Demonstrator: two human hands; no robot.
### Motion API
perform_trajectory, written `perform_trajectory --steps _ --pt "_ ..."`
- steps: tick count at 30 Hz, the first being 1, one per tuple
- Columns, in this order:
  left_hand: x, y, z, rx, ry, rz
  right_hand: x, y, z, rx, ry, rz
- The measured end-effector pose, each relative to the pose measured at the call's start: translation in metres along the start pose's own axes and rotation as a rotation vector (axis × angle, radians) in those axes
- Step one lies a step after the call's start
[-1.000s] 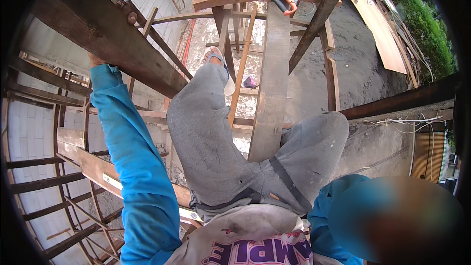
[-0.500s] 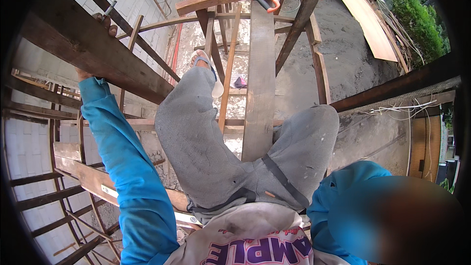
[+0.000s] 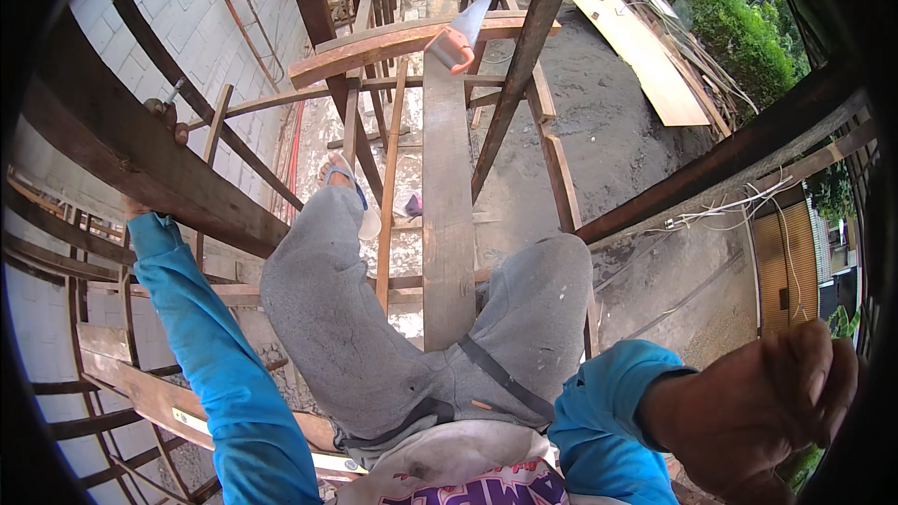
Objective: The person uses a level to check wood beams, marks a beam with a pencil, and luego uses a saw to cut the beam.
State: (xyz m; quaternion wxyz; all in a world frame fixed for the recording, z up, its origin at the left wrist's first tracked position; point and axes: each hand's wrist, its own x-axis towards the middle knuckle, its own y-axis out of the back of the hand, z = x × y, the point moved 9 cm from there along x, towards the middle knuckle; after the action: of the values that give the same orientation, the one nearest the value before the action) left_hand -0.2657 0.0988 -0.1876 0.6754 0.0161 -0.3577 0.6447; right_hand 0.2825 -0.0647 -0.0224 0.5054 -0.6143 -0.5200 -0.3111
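My left hand [image 3: 166, 120] is wrapped round a thick dark wooden post [image 3: 140, 154] at the left. Its fingertips show past the post's far side, while the post hides most of the palm. A small pale stick [image 3: 175, 90] pokes up by those fingers; its kind is too small to tell. At the lower right my right hand [image 3: 748, 402] is raised, with the fingers curled in. Whatever it holds, if anything, is hidden. Ahead, a handsaw [image 3: 456, 45] with an orange handle lies across a plank [image 3: 447, 187] and a curved crosspiece [image 3: 374, 49]. Neither hand touches the saw.
I sit astride the plank, high among timber framing. A dark slanted post [image 3: 528, 65] rises ahead, and another beam [image 3: 692, 173] runs off right. A spirit level [image 3: 192, 421] lies on a board by my left arm. Loose white cables [image 3: 730, 210] hang at the right.
My view has shifted, so the saw and framing sit lower and further left. My right hand, blurred out before, now shows plainly at the right. The left hand keeps its hold on the post.
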Motion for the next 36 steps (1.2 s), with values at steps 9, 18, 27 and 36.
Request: perform_trajectory --steps 9,18,27,36 --pt "-0.01 0.009 0.004 0.076 -0.038 -0.005 -0.175 0.061 0.188 -0.228 -0.989 -0.103" --pt "-0.007 -0.025 -0.001 0.072 -0.02 -0.119 -0.259 0.06 0.206 -0.823 -0.855 -0.795" --pt "-0.015 -0.027 0.007 0.187 -0.129 -0.09 -0.25 0.07 0.199 -0.721 -0.906 -0.674" --pt "-0.142 0.035 0.035 0.456 -0.473 0.922 -0.248 0.073 0.191 -0.767 -0.833 -0.675"
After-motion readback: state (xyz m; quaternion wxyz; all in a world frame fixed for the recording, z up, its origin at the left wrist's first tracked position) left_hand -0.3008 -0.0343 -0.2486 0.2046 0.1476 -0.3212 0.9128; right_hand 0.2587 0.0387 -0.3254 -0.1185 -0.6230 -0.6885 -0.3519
